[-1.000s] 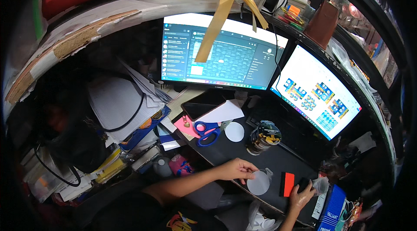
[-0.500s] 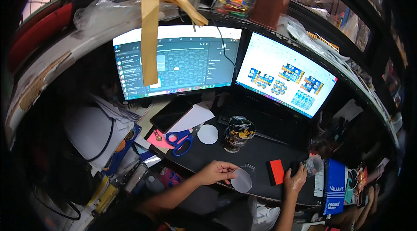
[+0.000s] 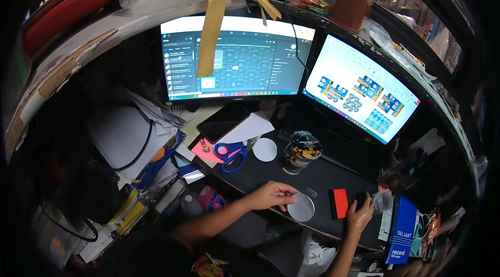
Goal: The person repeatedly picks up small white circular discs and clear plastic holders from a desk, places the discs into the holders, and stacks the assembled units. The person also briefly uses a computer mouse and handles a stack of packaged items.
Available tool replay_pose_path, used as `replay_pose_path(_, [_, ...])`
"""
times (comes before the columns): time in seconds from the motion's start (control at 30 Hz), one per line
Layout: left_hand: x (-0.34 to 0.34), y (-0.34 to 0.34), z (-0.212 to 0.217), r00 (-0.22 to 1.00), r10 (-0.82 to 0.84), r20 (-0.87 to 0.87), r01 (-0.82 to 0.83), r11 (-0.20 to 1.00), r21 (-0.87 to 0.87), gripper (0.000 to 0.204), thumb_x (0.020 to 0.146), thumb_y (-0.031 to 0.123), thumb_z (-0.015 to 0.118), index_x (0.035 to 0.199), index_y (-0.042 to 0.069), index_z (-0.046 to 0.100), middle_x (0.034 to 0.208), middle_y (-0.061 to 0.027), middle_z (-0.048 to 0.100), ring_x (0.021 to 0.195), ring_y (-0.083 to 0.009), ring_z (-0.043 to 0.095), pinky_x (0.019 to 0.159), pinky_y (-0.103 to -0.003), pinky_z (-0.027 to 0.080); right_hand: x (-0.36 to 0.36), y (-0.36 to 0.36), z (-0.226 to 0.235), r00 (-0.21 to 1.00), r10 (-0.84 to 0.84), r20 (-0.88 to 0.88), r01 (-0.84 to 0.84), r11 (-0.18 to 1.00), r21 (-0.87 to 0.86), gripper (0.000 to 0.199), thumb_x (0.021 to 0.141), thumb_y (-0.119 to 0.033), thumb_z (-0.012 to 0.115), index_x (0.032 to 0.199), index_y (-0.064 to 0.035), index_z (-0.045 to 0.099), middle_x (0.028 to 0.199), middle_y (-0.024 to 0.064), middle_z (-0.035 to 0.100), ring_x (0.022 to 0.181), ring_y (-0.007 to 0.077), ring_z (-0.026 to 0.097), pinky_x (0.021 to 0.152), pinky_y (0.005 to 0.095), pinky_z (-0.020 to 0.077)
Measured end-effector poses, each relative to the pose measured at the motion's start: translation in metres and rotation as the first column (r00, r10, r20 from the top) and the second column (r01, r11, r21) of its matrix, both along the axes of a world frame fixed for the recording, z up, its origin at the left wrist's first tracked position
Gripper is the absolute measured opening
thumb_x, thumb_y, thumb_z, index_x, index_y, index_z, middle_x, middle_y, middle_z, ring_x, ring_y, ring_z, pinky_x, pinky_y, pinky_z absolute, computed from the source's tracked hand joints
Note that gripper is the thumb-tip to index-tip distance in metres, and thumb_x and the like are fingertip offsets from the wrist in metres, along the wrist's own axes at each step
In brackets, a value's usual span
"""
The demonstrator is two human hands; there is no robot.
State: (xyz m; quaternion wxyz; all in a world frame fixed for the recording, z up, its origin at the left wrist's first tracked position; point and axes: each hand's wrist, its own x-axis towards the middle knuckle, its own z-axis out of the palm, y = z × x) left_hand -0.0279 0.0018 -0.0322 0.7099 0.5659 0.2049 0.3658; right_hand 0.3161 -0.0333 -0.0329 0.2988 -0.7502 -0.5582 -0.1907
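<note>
My left hand [image 3: 275, 195] is closed, pinching the edge of a clear round disc [image 3: 301, 208] with a small tab on its rim, held over the desk's front edge. At the right, my right hand [image 3: 360, 215] has its fingers around a small black object [image 3: 360, 198], mostly hidden by them. Just left of that hand lies a red and black block [image 3: 340, 203]. A clear round plastic container [image 3: 384, 201] is beside the fingertips on the other side. Beyond the left hand are a white round disc [image 3: 264, 150] and a stack of round black and gold printed pieces [image 3: 299, 156].
Blue-handled scissors [image 3: 232, 156], a dark phone [image 3: 224, 123] and papers lie at the left. Two lit monitors [image 3: 245, 63] [image 3: 364, 89] stand at the back. A gold ribbon [image 3: 213, 21] hangs before one. A blue record book [image 3: 401, 230] is at the right.
My view has shifted, so most of the scene sits farther right and higher in the picture. The clear disc has turned slightly in my left hand. My right hand stays beside the red block.
</note>
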Motion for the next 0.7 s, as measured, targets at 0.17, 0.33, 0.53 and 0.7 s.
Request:
replay_pose_path(0.17, [0.001,0.000,-0.002,1.000,0.015,0.007,-0.015,1.000,-0.005,0.035,0.090,0.011,0.063,0.119,-0.005,0.056,0.099,-0.0099,0.066,0.078,-0.0096,0.064,0.065,-0.021,0.056,-0.002,-0.002,0.003,1.000,-0.002,-0.016,0.001,0.998,-0.059,0.044,0.080,-0.015,0.063,0.121,-0.0028,0.054,0.119,0.0285,0.051,0.106,0.0451,0.052,0.088,0.0504,0.0436])
replay_pose_path(0.33, [0.001,0.000,-0.001,0.999,0.035,0.022,-0.034,0.999,-0.021,0.035,0.090,0.010,0.063,0.120,-0.005,0.056,0.098,-0.0091,0.066,0.080,-0.0102,0.064,0.066,-0.022,0.055,-0.005,-0.002,0.008,0.999,0.041,0.004,-0.041,0.999,0.009,0.038,0.084,-0.017,0.062,0.117,0.0005,0.055,0.118,0.0283,0.051,0.107,0.0441,0.052,0.091,0.0490,0.0416])
replay_pose_path(0.53, [0.016,-0.032,0.009,0.977,0.172,0.124,-0.143,0.967,-0.211,0.029,0.093,0.017,0.059,0.115,-0.001,0.057,0.096,-0.0046,0.064,0.085,-0.0104,0.062,0.065,-0.024,0.056,-0.061,-0.041,0.043,0.941,0.279,-0.190,-0.188,0.900,0.394,0.028,0.090,-0.010,0.055,0.114,0.0045,0.054,0.111,0.0203,0.054,0.105,0.0326,0.053,0.096,0.0401,0.0389])
replay_pose_path(0.7, [0.033,-0.058,0.023,0.970,0.161,0.183,-0.105,0.954,-0.281,0.029,0.093,0.018,0.059,0.115,-0.001,0.055,0.097,-0.0048,0.063,0.084,-0.0097,0.062,0.067,-0.023,0.055,-0.137,-0.087,0.052,0.272,0.652,-0.708,-0.515,0.720,0.465,0.038,0.083,-0.003,0.063,0.119,0.0032,0.053,0.112,0.0092,0.055,0.103,0.0181,0.054,0.092,0.0312,0.0415])
